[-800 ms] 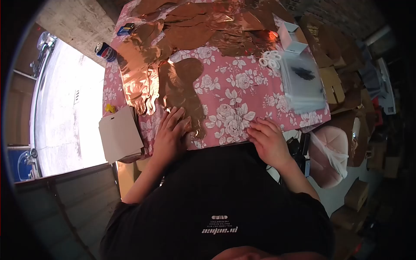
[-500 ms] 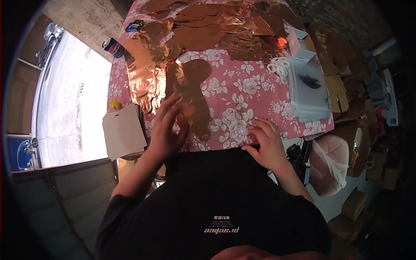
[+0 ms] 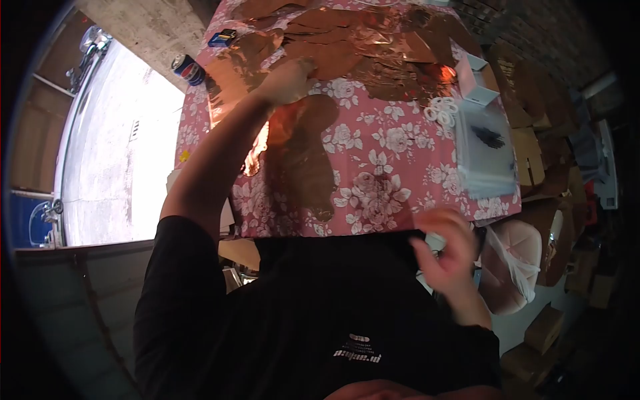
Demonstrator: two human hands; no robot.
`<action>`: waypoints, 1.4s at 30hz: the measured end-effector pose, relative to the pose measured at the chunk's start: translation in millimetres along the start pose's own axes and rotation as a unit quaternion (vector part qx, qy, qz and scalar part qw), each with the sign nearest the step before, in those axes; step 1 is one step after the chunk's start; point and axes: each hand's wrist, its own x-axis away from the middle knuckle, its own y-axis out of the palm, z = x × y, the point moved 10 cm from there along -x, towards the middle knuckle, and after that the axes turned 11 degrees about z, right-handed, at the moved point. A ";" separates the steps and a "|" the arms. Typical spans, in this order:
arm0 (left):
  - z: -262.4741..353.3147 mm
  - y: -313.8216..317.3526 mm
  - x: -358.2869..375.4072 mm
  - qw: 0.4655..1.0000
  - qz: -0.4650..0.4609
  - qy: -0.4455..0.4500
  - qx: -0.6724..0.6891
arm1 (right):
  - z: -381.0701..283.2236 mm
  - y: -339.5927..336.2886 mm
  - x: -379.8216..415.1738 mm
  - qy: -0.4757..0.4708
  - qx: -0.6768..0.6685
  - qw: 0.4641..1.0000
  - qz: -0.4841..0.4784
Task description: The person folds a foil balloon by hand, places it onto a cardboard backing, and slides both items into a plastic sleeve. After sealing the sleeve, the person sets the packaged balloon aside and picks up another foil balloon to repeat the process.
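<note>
My left hand [image 3: 288, 81] reaches far over the table onto the pile of flat copper-coloured foil pieces [image 3: 327, 59]. Its fingertips are at the edge of a matte brown piece and mostly hidden behind the back of the hand. Under that forearm lies a shiny foil stack [image 3: 227, 80], partly covered by the arm. One long foil piece with rounded ends [image 3: 310, 157] lies flat on the flowered tablecloth [image 3: 373, 193] near my body. My right hand [image 3: 448, 248], blurred, hovers past the table's front edge, thumb apart from curled fingers, nothing showing in it.
Clear plastic sleeves [image 3: 480, 170] with a black bundle [image 3: 490, 137] lie at the right, by white rings [image 3: 441, 112] and a white box [image 3: 475, 80]. A blue can [image 3: 188, 70] and a small blue box [image 3: 222, 38] stand at the left. A pink seat [image 3: 510, 267] is at the right.
My left hand has gone from above the long foil piece forward to the far foil pile. My right hand has drawn back off the tablecloth toward my body and to the right.
</note>
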 end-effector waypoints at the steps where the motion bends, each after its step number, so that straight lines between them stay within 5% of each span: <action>1: -3.4 3.6 -0.2 1.000 -0.002 -0.006 -0.008 | -20.3 -23.3 -0.6 0.042 -0.056 0.997 0.018; 2: -3.0 7.7 -1.4 0.999 0.018 0.024 -0.032 | -45.7 -57.4 5.6 -0.105 -0.106 0.988 0.030; 4: 0.7 9.8 -1.1 0.992 0.055 0.086 -0.070 | -90.3 -71.6 -11.4 -0.177 -0.235 0.956 0.001; 7: 7.4 4.5 -3.5 0.994 0.036 0.062 -0.078 | -167.7 -117.8 -15.6 -0.361 -0.545 0.752 -0.082; 11: 1.4 12.4 -9.4 0.993 0.046 0.058 -0.089 | -197.8 -116.7 -25.4 -0.394 -0.547 0.730 -0.113; 13: -13.7 29.1 -13.5 0.991 0.019 0.050 -0.121 | -199.2 -86.9 -36.6 -0.262 -0.570 0.708 -0.326; 14: -18.1 28.9 -14.2 0.991 0.020 0.040 -0.129 | -199.9 -91.1 -35.4 -0.266 -0.577 0.698 -0.331; 16: -10.6 32.1 -9.0 0.985 -0.027 0.052 -0.162 | -197.5 -94.5 -31.1 -0.277 -0.528 0.752 -0.280; 19: -6.2 14.9 -4.7 0.994 0.065 0.015 -0.083 | -196.3 -97.2 -26.2 -0.299 -0.529 0.768 -0.205; 22: -8.0 21.3 -5.5 0.994 0.029 0.011 -0.108 | -195.3 -105.1 -25.4 -0.314 -0.510 0.795 -0.098; 31: -19.3 25.6 -14.0 0.992 0.029 -0.010 -0.119 | -204.5 -100.5 -22.1 -0.326 -0.525 0.765 -0.183; 37: -30.0 37.1 -24.4 0.987 0.054 0.040 -0.149 | -206.1 -108.3 -20.4 -0.359 -0.406 0.835 -0.091; 42: -31.9 28.8 -25.8 0.990 0.015 -0.032 -0.138 | -206.1 -104.4 -20.7 -0.376 -0.427 0.812 -0.130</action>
